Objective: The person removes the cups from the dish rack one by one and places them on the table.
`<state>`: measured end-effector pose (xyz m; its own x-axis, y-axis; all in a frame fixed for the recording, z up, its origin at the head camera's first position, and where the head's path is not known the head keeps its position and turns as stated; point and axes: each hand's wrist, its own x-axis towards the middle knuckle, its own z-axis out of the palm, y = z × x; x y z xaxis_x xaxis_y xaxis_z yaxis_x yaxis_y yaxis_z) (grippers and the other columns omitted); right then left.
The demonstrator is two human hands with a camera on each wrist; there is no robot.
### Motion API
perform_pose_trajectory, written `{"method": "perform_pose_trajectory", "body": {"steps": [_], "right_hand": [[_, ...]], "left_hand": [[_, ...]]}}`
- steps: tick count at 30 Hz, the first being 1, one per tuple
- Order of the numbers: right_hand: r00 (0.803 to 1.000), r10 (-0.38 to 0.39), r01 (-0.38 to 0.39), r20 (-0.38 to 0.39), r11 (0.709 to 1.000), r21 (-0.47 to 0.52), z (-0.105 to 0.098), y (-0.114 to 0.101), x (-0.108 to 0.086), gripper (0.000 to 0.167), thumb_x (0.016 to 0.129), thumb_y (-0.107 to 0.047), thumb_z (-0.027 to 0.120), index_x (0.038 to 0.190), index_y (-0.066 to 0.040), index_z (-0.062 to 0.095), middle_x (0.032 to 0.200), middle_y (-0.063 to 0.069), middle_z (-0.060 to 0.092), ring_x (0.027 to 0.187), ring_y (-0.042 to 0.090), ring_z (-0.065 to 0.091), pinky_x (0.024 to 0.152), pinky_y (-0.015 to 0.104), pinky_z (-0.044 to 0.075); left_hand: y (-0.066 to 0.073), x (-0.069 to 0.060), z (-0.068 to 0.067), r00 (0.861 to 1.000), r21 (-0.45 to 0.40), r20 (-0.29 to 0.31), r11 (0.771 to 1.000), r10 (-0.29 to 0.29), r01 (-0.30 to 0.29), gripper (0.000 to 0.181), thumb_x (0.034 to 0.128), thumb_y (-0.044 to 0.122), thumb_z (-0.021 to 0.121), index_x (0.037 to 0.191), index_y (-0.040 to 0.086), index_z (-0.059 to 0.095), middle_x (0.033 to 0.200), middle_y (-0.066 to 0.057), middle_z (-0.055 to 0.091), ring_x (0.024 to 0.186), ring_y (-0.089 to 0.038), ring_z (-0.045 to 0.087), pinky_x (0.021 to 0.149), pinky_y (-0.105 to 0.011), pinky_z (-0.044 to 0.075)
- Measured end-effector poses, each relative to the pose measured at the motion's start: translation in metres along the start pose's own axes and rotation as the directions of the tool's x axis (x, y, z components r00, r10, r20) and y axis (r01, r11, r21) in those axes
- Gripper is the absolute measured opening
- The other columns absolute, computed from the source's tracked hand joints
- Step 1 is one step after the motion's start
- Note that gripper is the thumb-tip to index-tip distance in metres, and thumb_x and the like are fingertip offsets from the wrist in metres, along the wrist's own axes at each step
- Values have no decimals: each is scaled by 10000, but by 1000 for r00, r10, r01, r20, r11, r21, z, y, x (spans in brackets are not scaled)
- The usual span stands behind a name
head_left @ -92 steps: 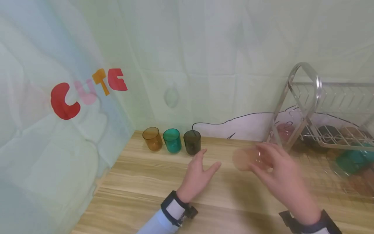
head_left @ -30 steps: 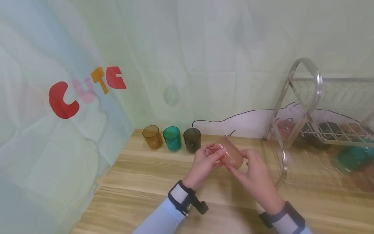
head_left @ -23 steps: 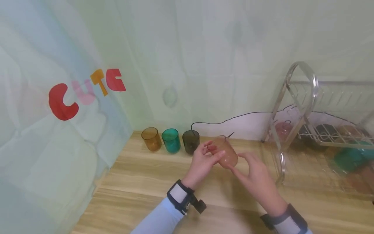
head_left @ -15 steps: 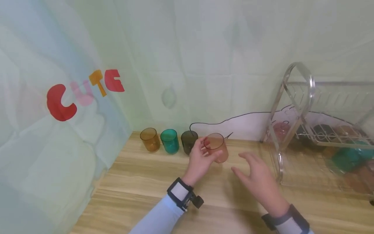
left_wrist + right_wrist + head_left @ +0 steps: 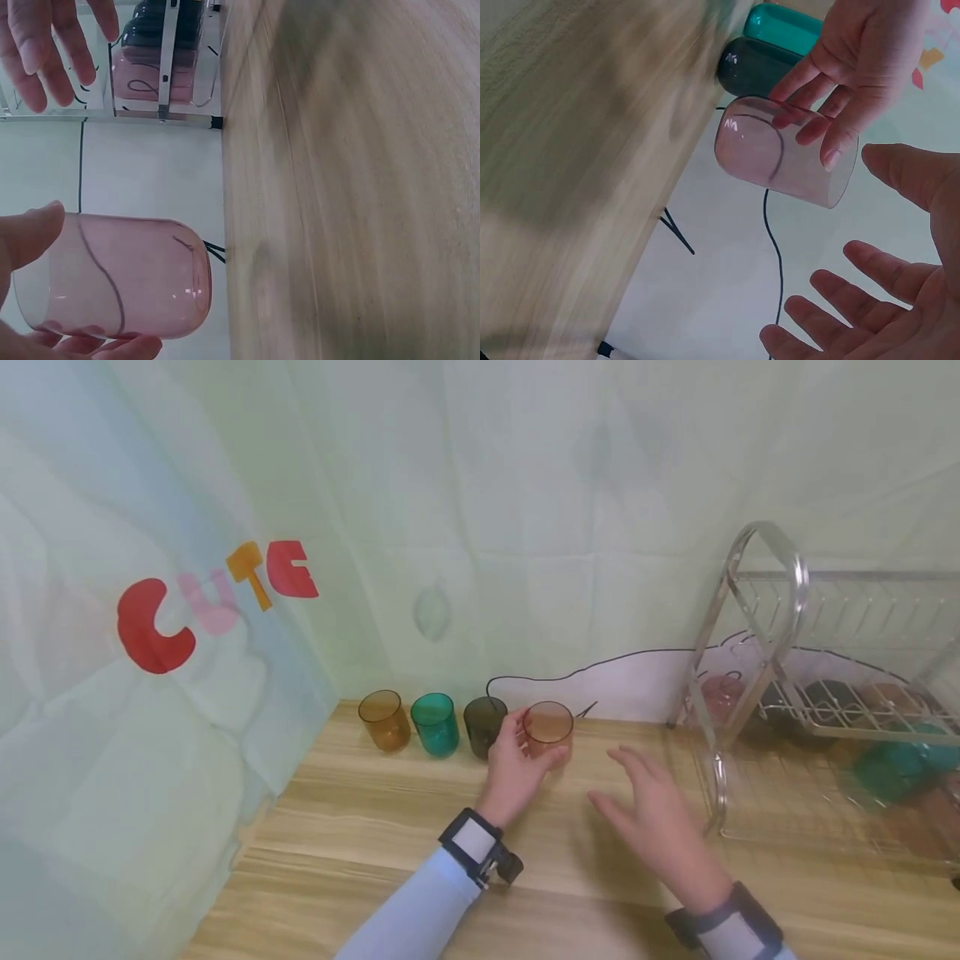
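A clear pink cup, mouth up, is gripped by my left hand between thumb and fingers, just right of a dark grey cup. In the left wrist view the pink cup shows a small gap between its base and the wooden surface. My right hand is apart from the cup, fingers spread and holding nothing; the right wrist view shows that hand beside the pink cup. A teal cup and an amber cup stand in line left of the grey one.
A metal two-tier rack stands at the right, with pink, dark and teal cups on its lower level. A pale cloth hangs behind the wooden table; red, pink and orange letters are on the left cloth.
The pink cup came from beside the rack toward the grey cup and was turned from tilted to upright. My right hand let go of it, while my left hand took hold.
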<state>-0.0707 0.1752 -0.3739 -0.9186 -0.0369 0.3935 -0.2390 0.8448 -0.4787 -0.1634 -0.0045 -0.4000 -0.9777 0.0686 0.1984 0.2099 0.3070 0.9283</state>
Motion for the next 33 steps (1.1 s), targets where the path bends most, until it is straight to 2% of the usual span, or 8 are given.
{"method": "perform_pose_trajectory", "body": {"steps": [6,10,14,23,33], "right_hand": [[1000,-7,8,-15,1000,17,9,2,4,669,783,-371,737,1322,-65,488,1372,191,465,1245,367,445,1021,556,384],[1000,9,-9,-4,1000,20,14,3,5,661,791,-375,727,1321,-60,488,1374,190,455,1248,362,437,1031,549,376],[1000,-6,6,-5,1000,6,17,5,6,666,786,-369,734,1317,-49,490,1368,197,460,1241,365,444,1031,549,374],[1000,-27,27,0,1000,-7,18,7,7,664,780,-361,740,1318,-60,492,1367,207,465,1237,375,454,1025,555,378],[999,-27,27,21,999,-26,17,6,6,664,778,-363,740,1319,-69,493,1370,205,464,1240,373,453,1024,562,379]], "left_hand": [[-4,7,1,1000,37,-12,999,8,-7,754,734,341,791,1347,160,392,1337,-49,531,1182,-191,540,963,-370,476],[-10,9,2,1000,67,-17,998,-7,8,740,740,344,786,1341,157,395,1333,-75,537,1186,-201,541,970,-390,471],[-16,11,6,1000,87,-24,996,-17,19,738,738,361,784,1338,171,400,1318,-65,549,1175,-194,546,967,-383,471],[-25,16,12,997,122,-66,991,-40,48,734,733,376,783,1334,196,403,1283,-30,568,1150,-165,551,950,-363,474],[-29,17,15,997,149,-58,987,-50,58,759,747,382,771,1364,183,376,1311,-53,553,1177,-156,537,979,-351,460]]}}
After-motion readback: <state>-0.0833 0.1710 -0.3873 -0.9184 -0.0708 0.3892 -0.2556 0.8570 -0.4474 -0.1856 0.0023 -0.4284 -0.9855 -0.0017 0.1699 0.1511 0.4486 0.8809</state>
